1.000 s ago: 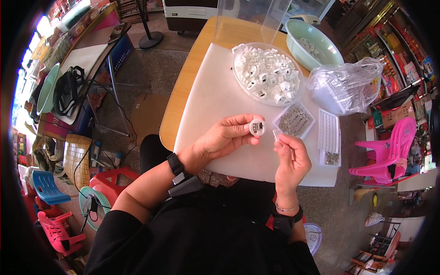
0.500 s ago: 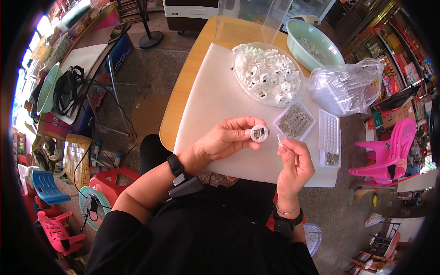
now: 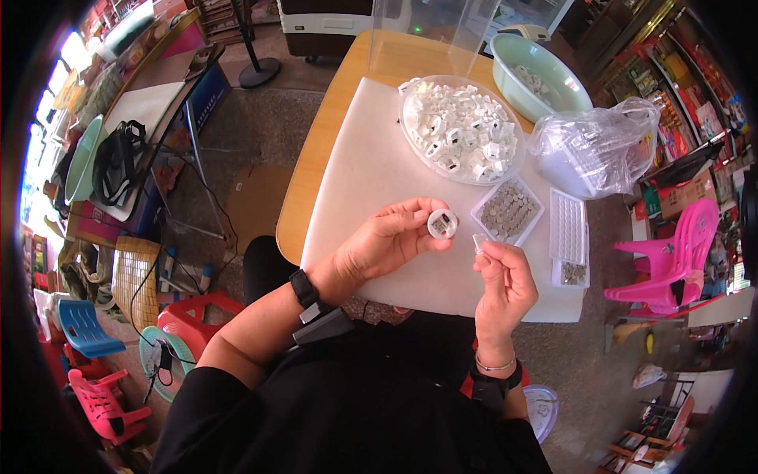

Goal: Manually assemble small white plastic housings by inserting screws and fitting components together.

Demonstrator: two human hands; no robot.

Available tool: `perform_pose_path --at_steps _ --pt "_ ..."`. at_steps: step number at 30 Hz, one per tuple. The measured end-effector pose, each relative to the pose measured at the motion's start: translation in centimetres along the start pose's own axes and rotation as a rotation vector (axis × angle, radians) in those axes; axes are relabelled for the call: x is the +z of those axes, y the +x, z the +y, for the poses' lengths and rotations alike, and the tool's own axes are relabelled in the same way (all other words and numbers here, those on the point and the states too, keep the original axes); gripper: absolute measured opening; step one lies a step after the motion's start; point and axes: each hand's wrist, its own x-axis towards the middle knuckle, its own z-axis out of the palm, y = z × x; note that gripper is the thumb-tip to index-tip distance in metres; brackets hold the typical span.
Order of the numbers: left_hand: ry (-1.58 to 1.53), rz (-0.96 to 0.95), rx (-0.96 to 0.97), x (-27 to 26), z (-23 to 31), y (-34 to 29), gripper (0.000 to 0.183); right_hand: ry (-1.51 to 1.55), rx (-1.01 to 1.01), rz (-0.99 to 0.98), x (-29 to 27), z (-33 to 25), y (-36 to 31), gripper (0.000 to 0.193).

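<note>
My left hand [image 3: 399,234] pinches a small round white plastic housing [image 3: 442,224] by its rim, its open side with a dark and metallic inside facing up. To its right, my right hand [image 3: 505,283] is closed on a small clear-white plastic piece [image 3: 479,241] held upright between thumb and forefinger. The two pieces are a short gap apart, above the white mat [image 3: 355,182]. Just beyond them lies a square white tray of button cells [image 3: 508,211]. Farther off, a clear round bowl [image 3: 407,118] is heaped with small white plastic parts [image 3: 466,130].
A white slotted tray [image 3: 568,227] lies right of the button cells, with a small box of metal bits [image 3: 574,274] at its near end. Behind are a clear plastic bag [image 3: 596,150] and a pale green basin [image 3: 545,75]. Pink chairs [image 3: 671,253] stand at the right.
Both hands have shifted slightly to the left. The round housing has tilted a little in my left fingers; both grips are kept.
</note>
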Motion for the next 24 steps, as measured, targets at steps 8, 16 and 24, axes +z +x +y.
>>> perform_pose_path --at_steps 8,16,24 --pt "0.027 0.024 0.058 -0.1 -0.2 -0.1 0.025 0.015 0.014 0.008 -0.1 0.2 -0.1 0.013" --pt "0.092 0.136 0.056 0.7 -0.1 -0.1 0.033 0.029 0.03 0.005 0.1 0.1 -0.2 0.013" --pt "0.084 0.05 0.11 -0.5 -0.3 0.0 0.029 0.015 0.04 -0.007 0.2 0.3 -0.3 0.014"
